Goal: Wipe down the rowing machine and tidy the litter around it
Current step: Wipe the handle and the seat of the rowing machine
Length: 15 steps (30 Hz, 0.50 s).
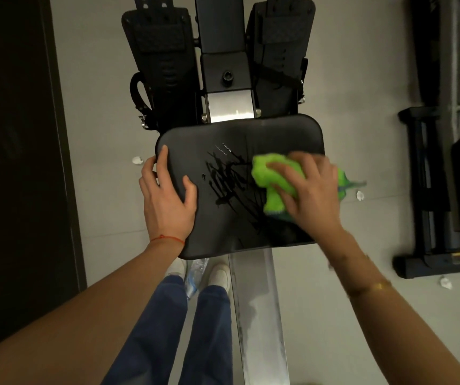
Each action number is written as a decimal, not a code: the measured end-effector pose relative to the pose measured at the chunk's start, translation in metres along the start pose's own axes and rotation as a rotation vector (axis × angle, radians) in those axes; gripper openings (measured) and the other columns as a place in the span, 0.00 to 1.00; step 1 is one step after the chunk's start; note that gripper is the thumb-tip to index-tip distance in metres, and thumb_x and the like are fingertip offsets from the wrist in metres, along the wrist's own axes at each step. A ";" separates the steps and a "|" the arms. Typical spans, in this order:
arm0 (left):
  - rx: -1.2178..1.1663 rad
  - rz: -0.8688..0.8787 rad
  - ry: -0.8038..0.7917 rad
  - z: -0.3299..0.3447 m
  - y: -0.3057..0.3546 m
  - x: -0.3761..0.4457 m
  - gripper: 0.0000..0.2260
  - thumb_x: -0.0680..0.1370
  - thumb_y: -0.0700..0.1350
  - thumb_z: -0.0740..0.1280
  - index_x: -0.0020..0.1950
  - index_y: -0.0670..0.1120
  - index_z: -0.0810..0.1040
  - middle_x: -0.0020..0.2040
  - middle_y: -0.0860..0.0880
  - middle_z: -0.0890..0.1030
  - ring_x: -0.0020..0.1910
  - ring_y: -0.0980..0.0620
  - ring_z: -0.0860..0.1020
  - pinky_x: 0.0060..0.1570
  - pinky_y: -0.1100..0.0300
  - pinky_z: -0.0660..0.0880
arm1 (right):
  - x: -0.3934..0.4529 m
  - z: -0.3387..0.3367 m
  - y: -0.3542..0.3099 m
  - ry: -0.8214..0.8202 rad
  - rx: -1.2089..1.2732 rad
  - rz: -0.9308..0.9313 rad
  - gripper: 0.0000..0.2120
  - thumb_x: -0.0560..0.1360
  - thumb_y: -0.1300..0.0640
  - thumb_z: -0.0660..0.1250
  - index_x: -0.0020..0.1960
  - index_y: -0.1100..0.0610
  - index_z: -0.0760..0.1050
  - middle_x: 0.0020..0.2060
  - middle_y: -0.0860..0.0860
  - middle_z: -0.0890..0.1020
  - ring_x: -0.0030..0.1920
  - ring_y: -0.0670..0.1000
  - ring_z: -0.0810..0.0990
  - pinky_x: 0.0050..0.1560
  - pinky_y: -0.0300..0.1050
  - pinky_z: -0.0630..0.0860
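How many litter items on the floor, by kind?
Crumpled white paper scraps: 3
Clear plastic bottle between the feet: 1
Total: 4

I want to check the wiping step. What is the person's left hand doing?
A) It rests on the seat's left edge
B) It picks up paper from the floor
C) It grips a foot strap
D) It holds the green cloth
A: the left hand lies on the left edge of the seat, while the right hand holds the green cloth.
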<state>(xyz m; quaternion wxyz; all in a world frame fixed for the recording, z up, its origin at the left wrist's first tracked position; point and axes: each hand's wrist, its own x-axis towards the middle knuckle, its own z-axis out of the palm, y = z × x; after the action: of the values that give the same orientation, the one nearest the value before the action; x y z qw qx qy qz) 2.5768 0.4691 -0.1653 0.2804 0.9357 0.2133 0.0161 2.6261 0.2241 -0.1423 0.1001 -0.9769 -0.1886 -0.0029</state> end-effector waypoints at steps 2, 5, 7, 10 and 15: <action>-0.003 0.005 0.003 0.000 0.001 0.000 0.27 0.80 0.49 0.59 0.77 0.50 0.55 0.71 0.44 0.63 0.68 0.47 0.66 0.60 0.56 0.74 | 0.050 0.002 0.005 0.037 -0.030 0.042 0.17 0.75 0.47 0.65 0.63 0.45 0.75 0.60 0.53 0.76 0.54 0.60 0.73 0.48 0.51 0.68; 0.004 0.005 0.009 0.000 0.000 0.000 0.27 0.79 0.49 0.59 0.77 0.50 0.55 0.71 0.44 0.63 0.68 0.47 0.66 0.60 0.56 0.73 | 0.078 0.006 0.001 0.069 0.006 0.142 0.16 0.75 0.46 0.63 0.63 0.45 0.74 0.60 0.52 0.75 0.56 0.59 0.72 0.49 0.53 0.70; 0.004 0.003 0.005 0.000 0.001 0.000 0.27 0.80 0.49 0.59 0.77 0.50 0.55 0.72 0.44 0.63 0.68 0.47 0.66 0.60 0.56 0.72 | 0.047 0.006 -0.006 0.056 0.033 0.111 0.19 0.74 0.50 0.66 0.64 0.44 0.74 0.63 0.53 0.74 0.57 0.59 0.71 0.51 0.53 0.70; 0.012 0.000 0.001 0.000 0.002 0.000 0.27 0.80 0.49 0.59 0.77 0.50 0.55 0.71 0.43 0.63 0.68 0.47 0.66 0.61 0.56 0.72 | -0.027 0.001 -0.014 -0.041 0.069 -0.017 0.26 0.69 0.56 0.70 0.66 0.45 0.74 0.63 0.54 0.74 0.57 0.60 0.70 0.52 0.53 0.68; 0.024 0.000 0.008 0.000 0.003 -0.001 0.27 0.80 0.49 0.59 0.77 0.49 0.56 0.71 0.43 0.63 0.67 0.47 0.66 0.61 0.56 0.71 | 0.000 0.002 -0.002 -0.045 0.022 -0.078 0.25 0.68 0.54 0.70 0.65 0.45 0.74 0.60 0.54 0.75 0.55 0.58 0.69 0.48 0.51 0.67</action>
<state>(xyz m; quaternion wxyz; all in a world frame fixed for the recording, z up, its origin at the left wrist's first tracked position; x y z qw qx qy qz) 2.5769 0.4665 -0.1633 0.2685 0.9390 0.2144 0.0174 2.6253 0.2263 -0.1438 0.1066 -0.9675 -0.2286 0.0170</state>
